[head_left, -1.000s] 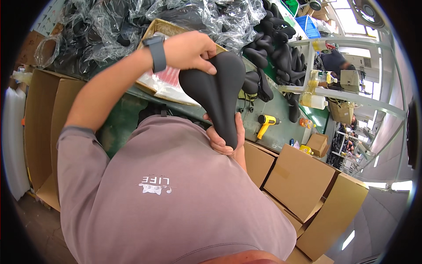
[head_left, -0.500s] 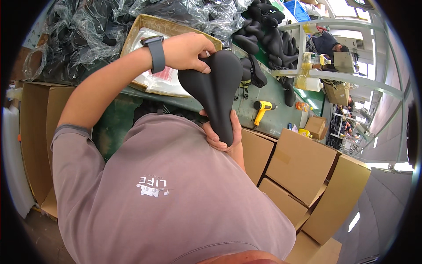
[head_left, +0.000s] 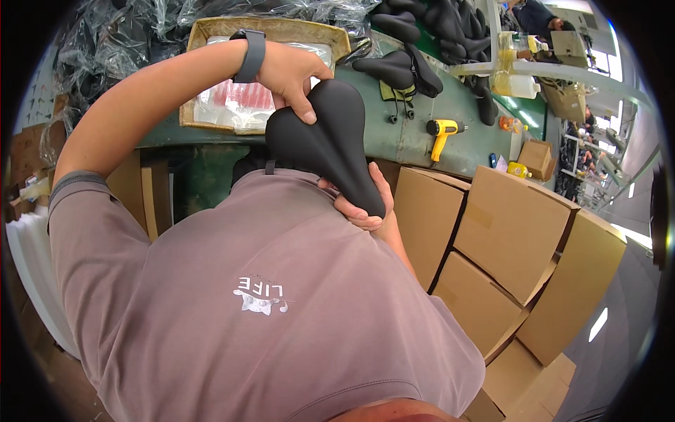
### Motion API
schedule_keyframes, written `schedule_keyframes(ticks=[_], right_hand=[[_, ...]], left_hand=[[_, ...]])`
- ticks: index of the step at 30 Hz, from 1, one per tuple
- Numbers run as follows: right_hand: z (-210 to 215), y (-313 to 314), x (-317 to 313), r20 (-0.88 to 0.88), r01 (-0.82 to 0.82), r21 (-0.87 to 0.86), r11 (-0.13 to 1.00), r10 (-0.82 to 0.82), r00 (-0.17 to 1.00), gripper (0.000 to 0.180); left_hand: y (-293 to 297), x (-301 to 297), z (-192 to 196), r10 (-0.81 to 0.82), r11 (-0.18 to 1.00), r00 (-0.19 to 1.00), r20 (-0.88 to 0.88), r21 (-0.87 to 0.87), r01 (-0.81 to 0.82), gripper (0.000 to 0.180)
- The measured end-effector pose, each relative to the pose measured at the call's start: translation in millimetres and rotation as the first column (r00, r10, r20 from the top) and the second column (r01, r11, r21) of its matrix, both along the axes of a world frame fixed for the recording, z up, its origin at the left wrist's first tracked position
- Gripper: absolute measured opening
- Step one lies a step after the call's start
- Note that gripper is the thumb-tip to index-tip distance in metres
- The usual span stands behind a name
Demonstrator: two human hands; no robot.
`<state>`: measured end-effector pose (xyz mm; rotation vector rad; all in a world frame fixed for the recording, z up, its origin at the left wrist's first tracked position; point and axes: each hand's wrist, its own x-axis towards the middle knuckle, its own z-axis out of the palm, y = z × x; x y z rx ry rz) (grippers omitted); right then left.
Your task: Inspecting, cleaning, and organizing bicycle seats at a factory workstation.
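A black bicycle saddle (head_left: 325, 137) is held at a slant in front of my chest, its smooth top facing up. My left hand (head_left: 287, 74), with a dark watch on the wrist, grips the wide rear end, thumb on top and the other fingers partly hidden behind the edge. Around the narrow nose closes my right hand (head_left: 385, 200), its thumb along one side and fingers along the other. Just beyond the saddle, on the green workbench (head_left: 394, 151), lies a cardboard tray (head_left: 336, 40) with plastic-wrapped, red-and-white contents.
Plastic-wrapped dark items (head_left: 126, 60) heap at the back left. More saddles (head_left: 450, 28) pile at the back. A yellow heat gun (head_left: 439, 133) lies on the bench, beside another saddle (head_left: 390, 69). Cardboard boxes (head_left: 517, 225) stack at my right; a metal frame (head_left: 555, 68) rises beyond.
The view has shifted, so bench and boxes sit differently in it. The saddle has tilted, its nose pointing more to the right, with both hands still on it.
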<state>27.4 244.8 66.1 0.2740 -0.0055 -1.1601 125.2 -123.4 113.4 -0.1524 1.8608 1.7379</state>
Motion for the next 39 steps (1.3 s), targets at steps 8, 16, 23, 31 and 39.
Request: schedule_keyframes(ticks=[8,16,23,31,39], right_hand=[[-10.2,19.3,-43.4,0.013,-0.010,-0.005,1.000,0.010,1.000,0.102],[-14.8,17.1,-100.5,0.061,-0.118,-0.069,0.991,0.123,0.991,0.102],[-36.9,23.3,-142.8,0.034,-0.098,-0.098,0.990,0.102,0.994,0.097],[-44.1,6.9,-174.9,0.033,0.180,-0.280,0.943,-0.178,0.983,0.105],[-23.5,16.2,-229.6,0.068,0.108,-0.245,0.964,-0.094,0.993,0.107]], left_hand=[[44.1,-39.4,9.7,-0.023,0.840,0.970,-0.243,-0.531,-0.113,0.087],[49.1,-77.3,14.8,-0.025,0.948,0.999,-0.041,-0.318,0.010,0.084],[70.0,-122.2,18.6,-0.046,0.759,0.998,-0.048,-0.651,0.003,0.081],[2.7,-156.4,-249.5,0.681,0.533,0.709,-0.184,-0.539,-0.652,0.058],[70.0,-85.0,-439.8,0.631,0.270,0.715,-0.301,-0.779,-0.565,0.041]])
